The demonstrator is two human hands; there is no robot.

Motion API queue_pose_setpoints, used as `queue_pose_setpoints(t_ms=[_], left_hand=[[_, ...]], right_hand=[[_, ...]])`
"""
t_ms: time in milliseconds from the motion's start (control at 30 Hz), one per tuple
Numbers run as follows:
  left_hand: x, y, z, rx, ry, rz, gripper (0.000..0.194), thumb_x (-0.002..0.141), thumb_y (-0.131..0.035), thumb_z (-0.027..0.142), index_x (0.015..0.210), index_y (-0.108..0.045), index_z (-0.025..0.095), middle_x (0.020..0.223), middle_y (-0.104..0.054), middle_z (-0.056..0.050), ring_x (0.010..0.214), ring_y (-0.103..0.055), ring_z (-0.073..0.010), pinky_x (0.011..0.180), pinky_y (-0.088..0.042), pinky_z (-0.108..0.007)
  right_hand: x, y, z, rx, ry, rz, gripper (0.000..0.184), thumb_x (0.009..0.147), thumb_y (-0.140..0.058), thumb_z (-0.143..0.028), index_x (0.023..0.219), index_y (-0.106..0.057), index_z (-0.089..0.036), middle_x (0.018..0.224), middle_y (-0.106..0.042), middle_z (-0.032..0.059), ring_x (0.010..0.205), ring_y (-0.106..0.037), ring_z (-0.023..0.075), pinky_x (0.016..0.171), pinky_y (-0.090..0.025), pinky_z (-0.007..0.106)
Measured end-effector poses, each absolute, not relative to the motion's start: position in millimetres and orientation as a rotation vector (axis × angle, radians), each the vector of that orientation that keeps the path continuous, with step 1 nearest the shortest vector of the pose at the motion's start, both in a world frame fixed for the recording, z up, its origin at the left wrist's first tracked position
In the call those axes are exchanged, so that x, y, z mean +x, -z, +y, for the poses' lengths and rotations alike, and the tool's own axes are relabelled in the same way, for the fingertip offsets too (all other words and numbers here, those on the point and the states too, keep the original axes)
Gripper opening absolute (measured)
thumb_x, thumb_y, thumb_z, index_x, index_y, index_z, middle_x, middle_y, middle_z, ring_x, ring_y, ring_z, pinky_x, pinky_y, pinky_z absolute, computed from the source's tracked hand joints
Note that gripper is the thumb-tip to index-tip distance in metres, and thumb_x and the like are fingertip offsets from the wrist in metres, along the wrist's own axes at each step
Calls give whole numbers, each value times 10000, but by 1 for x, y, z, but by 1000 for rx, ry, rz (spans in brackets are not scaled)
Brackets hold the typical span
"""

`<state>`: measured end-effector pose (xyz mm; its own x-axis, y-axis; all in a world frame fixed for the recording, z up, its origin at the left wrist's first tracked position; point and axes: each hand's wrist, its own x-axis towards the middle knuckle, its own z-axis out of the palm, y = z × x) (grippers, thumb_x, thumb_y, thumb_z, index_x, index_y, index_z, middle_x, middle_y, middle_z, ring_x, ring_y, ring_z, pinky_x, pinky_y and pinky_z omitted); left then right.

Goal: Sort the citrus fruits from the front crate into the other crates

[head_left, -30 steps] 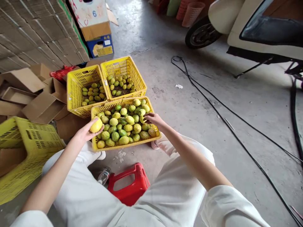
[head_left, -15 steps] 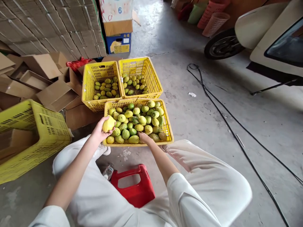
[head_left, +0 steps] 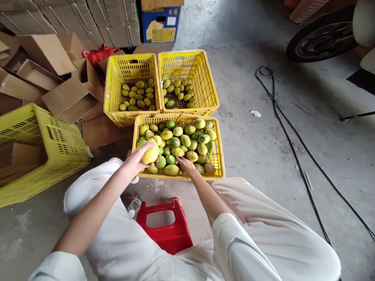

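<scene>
My left hand [head_left: 135, 160] is closed around a large yellow lemon [head_left: 150, 153], held over the left front part of the near yellow crate [head_left: 220, 156]. That crate is filled with green and yellow lemons [head_left: 185, 140], some mottled with brown. Among the fruit near its front edge lies my right hand [head_left: 186, 165], back upward. Its fingertips point down between lemons and are partly hidden, so whether they grip one does not show.
Behind stand two yellow crates, left [head_left: 131, 119] and right [head_left: 211, 88], with smaller lemons at the bottom. Left are a yellow-green crate [head_left: 66, 152] and cardboard boxes [head_left: 68, 99]. Between my legs are a red stool [head_left: 172, 234] and plastic bottle [head_left: 135, 205]. A black cable [head_left: 295, 140] crosses the floor.
My left hand with the lemon has moved right, from the crate's left edge to over the fruit. My right hand stays low among the lemons. The view has tilted downward.
</scene>
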<state>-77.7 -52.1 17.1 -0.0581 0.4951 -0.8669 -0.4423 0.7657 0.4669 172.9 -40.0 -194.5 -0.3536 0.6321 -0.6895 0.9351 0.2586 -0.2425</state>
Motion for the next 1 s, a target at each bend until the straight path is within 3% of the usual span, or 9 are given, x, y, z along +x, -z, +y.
queue_pose_setpoints(t_ms=[167, 333, 533, 700, 1000], left_hand=[[-77, -13, -52, 116, -770, 1371, 234, 939, -901, 305, 1118, -792, 201, 929, -827, -95, 644, -766, -197, 493, -503, -250], [-73, -8, -49, 154, -742, 1358, 225, 928, -895, 350, 1075, -799, 208, 985, -852, -112, 701, -794, -214, 542, -549, -273], [-68, 7, -47, 182, -725, 1333, 405, 869, -956, 427, 1211, -814, 265, 988, -869, -102, 777, -828, -281, 560, -574, -330], [-73, 25, -49, 202, -753, 1304, 295, 830, -992, 388, 1026, -822, 248, 952, -860, -114, 758, -819, -291, 575, -545, -343], [-80, 22, -41, 153, -758, 1379, 256, 854, -969, 377, 959, -781, 238, 874, -823, -93, 704, -800, -241, 531, -535, -276]], right_hand=[[170, 194, -42, 1385, 825, 2073, 685, 1139, -460, -64, 1800, -497, -244, 1659, -703, 225, 1430, -760, 358, 1074, -638, 411], [159, 194, -42, 1400, 724, 2077, 635, 1164, -410, -87, 1770, -504, -252, 1573, -746, 250, 1317, -815, 359, 1008, -644, 432], [145, 199, -33, 1380, 671, 2090, 596, 1153, -403, -53, 1722, -493, -203, 1423, -806, 255, 1291, -838, 330, 1000, -641, 381], [144, 196, -31, 1341, 680, 2107, 591, 1135, -433, -34, 1710, -474, -162, 1386, -822, 253, 1283, -840, 317, 989, -634, 351], [150, 196, -23, 1331, 767, 2187, 788, 981, -823, -92, 1699, -499, -115, 1283, -854, 252, 1219, -841, 373, 922, -602, 342]])
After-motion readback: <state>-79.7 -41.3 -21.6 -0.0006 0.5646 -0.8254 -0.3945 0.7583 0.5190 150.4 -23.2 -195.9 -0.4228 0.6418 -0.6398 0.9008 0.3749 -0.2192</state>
